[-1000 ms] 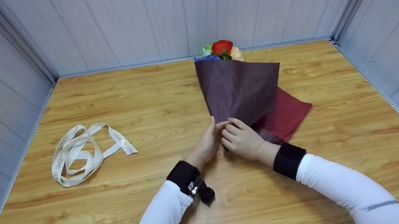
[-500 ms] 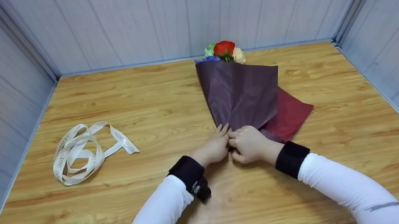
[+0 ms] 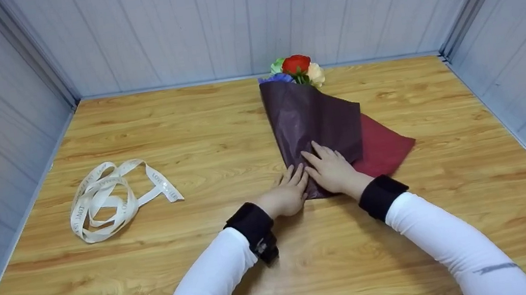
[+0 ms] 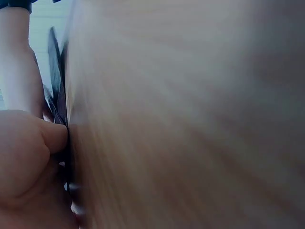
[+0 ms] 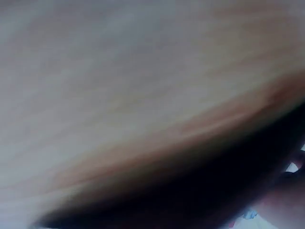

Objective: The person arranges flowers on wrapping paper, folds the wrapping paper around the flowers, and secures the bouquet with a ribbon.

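Note:
A bouquet of flowers, with a red bloom (image 3: 296, 64) on top and blue, green and peach blooms about it, lies in dark purple wrapping paper (image 3: 291, 112). Deep red paper (image 3: 384, 146) sticks out on the right beneath it. My left hand (image 3: 286, 194) rests at the lower left edge of the wrap, fingers straight over the paper. Beside it my right hand (image 3: 332, 170) lies with spread fingers, pressing the purple paper near its narrow end. The stems are hidden. In the right wrist view the dark paper (image 5: 200, 191) is blurred.
A loosely coiled white ribbon (image 3: 78, 214) with printed letters lies on the left of the wooden table (image 3: 210, 139). Pale panelled walls (image 3: 149, 35) stand at the back and both sides.
The right flap of purple paper has come further inward and lower, baring more red paper. My right hand has gone from curled fingers to spread ones; my left hand's fingers have flattened.

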The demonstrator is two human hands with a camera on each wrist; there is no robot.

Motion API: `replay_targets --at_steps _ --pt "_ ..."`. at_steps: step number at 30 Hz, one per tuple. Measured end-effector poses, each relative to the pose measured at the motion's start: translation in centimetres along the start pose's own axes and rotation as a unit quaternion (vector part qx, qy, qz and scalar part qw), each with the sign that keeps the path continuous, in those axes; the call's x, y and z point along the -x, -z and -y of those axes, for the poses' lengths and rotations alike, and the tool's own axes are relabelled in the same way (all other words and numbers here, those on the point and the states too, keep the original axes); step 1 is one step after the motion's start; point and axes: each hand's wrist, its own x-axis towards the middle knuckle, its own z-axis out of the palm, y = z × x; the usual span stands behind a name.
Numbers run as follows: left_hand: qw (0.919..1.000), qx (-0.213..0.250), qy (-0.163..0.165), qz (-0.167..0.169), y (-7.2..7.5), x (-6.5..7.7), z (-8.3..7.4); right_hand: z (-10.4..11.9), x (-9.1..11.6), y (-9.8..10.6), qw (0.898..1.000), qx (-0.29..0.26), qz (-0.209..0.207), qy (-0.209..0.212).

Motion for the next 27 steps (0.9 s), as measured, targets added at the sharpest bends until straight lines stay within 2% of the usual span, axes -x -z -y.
replay_targets --at_steps 3,7,13,17,21,24,27 --pt "0.9998 -0.008 -0.004 0.018 0.2 0.1 0.1 0.0 -0.1 -0.1 1.0 -0.009 0.02 -0.006" --pt "0.9991 -0.002 -0.027 0.032 0.5 0.5 0.6 0.2 -0.1 -0.3 0.999 -0.009 0.035 0.003" --pt "0.9982 0.005 -0.059 0.001 1.0 0.9 1.6 0.2 -0.1 -0.2 0.998 -0.003 0.056 0.034" --pt "0.9978 -0.013 -0.06 -0.024 1.2 0.6 1.7 0.0 -0.1 -0.2 0.996 -0.013 0.073 0.041" --pt "0.996 -0.005 -0.052 -0.072 1.2 0.1 2.0 0.0 0.2 -0.1 0.995 -0.013 0.085 0.045" --pt "0.9981 0.0 -0.029 -0.055 1.1 0.1 2.0 0.3 0.4 -0.2 0.995 -0.007 0.09 0.05" --pt "0.9999 -0.004 -0.01 -0.011 1.1 0.7 2.0 0.7 0.6 -0.3 0.994 0.0 0.093 0.055"
